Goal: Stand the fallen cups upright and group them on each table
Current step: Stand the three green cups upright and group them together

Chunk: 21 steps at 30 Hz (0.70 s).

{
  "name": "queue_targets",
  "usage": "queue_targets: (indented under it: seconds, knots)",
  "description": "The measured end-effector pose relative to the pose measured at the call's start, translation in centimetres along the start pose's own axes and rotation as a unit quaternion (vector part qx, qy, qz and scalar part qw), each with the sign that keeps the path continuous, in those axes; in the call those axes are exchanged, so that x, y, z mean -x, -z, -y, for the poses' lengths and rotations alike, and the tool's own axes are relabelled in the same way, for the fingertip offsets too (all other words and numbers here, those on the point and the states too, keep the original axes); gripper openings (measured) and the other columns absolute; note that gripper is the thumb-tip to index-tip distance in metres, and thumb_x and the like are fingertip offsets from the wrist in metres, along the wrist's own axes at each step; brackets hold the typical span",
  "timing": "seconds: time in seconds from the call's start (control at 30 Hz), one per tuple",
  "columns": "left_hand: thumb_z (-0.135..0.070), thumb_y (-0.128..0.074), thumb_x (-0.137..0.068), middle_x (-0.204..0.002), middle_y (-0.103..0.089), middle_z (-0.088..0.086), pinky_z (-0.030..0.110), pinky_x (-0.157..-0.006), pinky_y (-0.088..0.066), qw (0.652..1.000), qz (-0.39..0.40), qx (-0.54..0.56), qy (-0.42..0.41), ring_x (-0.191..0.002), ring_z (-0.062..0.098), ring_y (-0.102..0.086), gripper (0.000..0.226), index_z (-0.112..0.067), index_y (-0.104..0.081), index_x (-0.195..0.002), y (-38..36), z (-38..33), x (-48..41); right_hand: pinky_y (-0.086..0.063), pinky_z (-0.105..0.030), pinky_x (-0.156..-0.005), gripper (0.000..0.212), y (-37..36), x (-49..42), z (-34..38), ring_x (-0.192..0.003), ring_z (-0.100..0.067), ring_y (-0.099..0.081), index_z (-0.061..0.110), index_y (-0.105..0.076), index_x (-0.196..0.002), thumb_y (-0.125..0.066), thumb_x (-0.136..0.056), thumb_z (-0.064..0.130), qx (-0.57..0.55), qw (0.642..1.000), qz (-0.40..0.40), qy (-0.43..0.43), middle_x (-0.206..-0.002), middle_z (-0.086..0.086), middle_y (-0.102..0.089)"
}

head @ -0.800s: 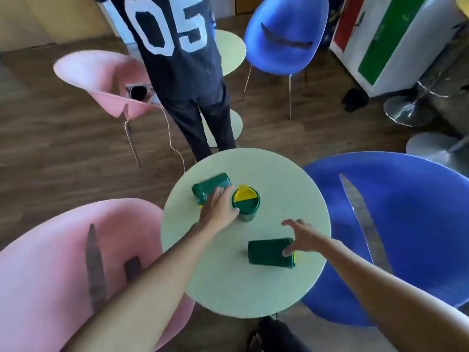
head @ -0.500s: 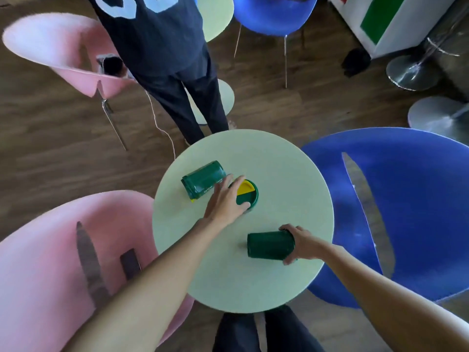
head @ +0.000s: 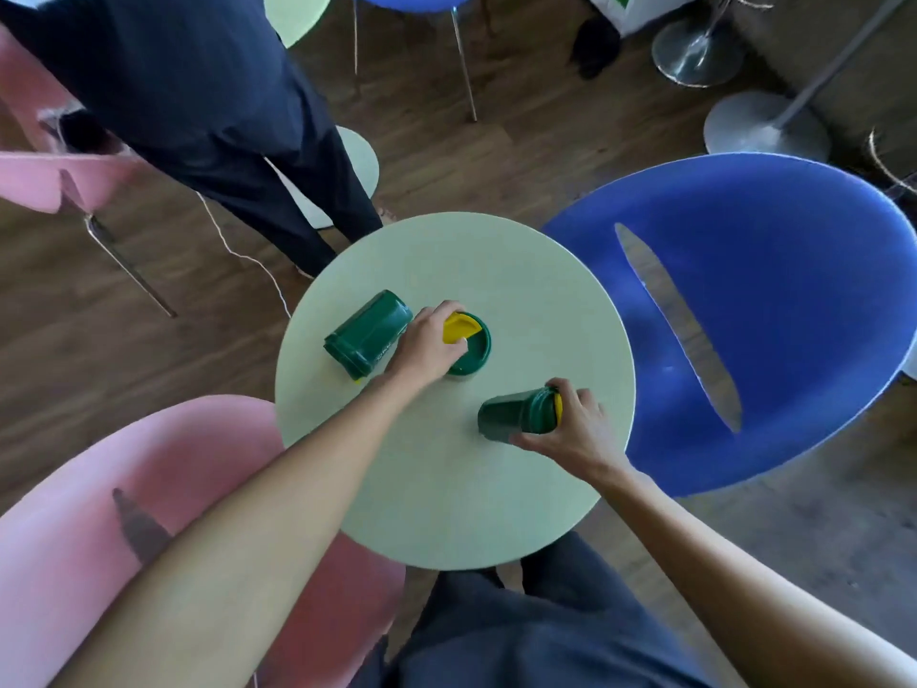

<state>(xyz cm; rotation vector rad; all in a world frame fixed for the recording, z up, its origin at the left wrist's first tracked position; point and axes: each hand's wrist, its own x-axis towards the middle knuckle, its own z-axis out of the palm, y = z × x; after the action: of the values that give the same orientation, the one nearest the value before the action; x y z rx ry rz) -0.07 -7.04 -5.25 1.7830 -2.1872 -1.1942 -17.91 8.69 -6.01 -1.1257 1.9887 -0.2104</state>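
We see a large pink moulded chair [head: 99,513] at lower left and a blue moulded chair [head: 794,310] at right, flanking the round pale green tabletop [head: 496,270], with a second person in dark trousers [head: 238,141] standing at its far edge. Our left hand [head: 426,347] rests on the upright green cup with a yellow-and-green lid [head: 471,342] near the tabletop's centre, fingers curled loosely over the lid's near left side; we cannot tell whether they grip it. Just to its left, touching or nearly touching that hand, a green cup lying on its side [head: 367,335] points its base away up-left. Our right hand [head: 570,429] has its fingers closed round the lidded end of a third green cup [head: 516,417], tilted, near the tabletop's right edge.
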Motion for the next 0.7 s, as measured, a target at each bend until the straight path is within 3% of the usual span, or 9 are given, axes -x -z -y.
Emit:
queue_targets:
  seconds: [0.2, 0.4, 0.47, 0.6, 0.7]
  knots:
    - [-0.014, -0.070, -0.081, -0.122, -0.066, 0.009, 0.027, -0.087, -0.044, 0.999, 0.031, 0.022, -0.011, -0.109, 0.026, -0.059, 0.045, -0.020, -0.062, -0.125, 0.9, 0.6, -1.1, -0.042, -0.039, -0.097, 0.096, -2.1, -0.4, 4.6, -0.121, -0.031, -0.040, 0.025, -0.040, -0.139, -0.079, -0.062, 0.067, 0.024, 0.998, -0.039, -0.036, -0.127, -0.009, -0.046]
    - [-0.017, -0.074, -0.078, -0.107, -0.069, 0.004, 0.025, -0.076, -0.045, 0.999, 0.012, 0.033, -0.026, -0.091, 0.023, -0.059, 0.042, -0.023, -0.066, -0.119, 0.9, 1.0, -1.7, -0.038, -0.038, -0.104, 0.092, -3.9, -0.4, 5.2, -0.123, -0.033, -0.039, 0.021, -0.040, -0.138, -0.078, -0.067, 0.063, -0.058, 0.994, -0.056, -0.068, -0.130, -0.010, -0.040]
    - [-0.020, -0.075, -0.077, -0.100, -0.067, 0.000, 0.024, -0.073, -0.044, 0.999, 0.004, 0.037, -0.028, -0.087, 0.022, -0.059, 0.042, -0.023, -0.066, -0.118, 0.8, 1.1, -2.0, -0.043, -0.040, -0.105, 0.085, -4.0, -0.5, 4.7, -0.124, -0.031, -0.045, 0.020, -0.043, -0.139, -0.079, -0.071, 0.058, -0.118, 0.989, -0.053, -0.078, -0.131, -0.011, -0.041]
    - [-0.021, -0.076, -0.077, -0.103, -0.068, -0.001, 0.023, -0.072, -0.043, 0.999, 0.001, 0.031, -0.040, -0.086, 0.020, -0.059, 0.042, -0.022, -0.066, -0.118, 0.8, 1.1, -2.2, -0.058, -0.047, -0.088, 0.070, -3.6, -0.6, 3.6, -0.107, -0.029, -0.061, 0.020, -0.051, -0.136, -0.077, -0.078, 0.048, -0.219, 0.969, -0.039, -0.108, -0.127, -0.013, -0.050]
    - [-0.022, -0.075, -0.076, -0.109, -0.071, 0.002, 0.029, -0.077, -0.053, 0.998, -0.002, 0.034, -0.044, -0.091, 0.023, -0.064, 0.042, -0.023, -0.067, -0.117, 0.7, 1.4, -2.1, -0.064, -0.040, -0.070, 0.060, -3.2, -0.4, 3.3, -0.094, -0.027, -0.065, 0.017, -0.054, -0.132, -0.077, -0.081, 0.036, -0.273, 0.953, -0.049, -0.123, -0.123, -0.015, -0.054]
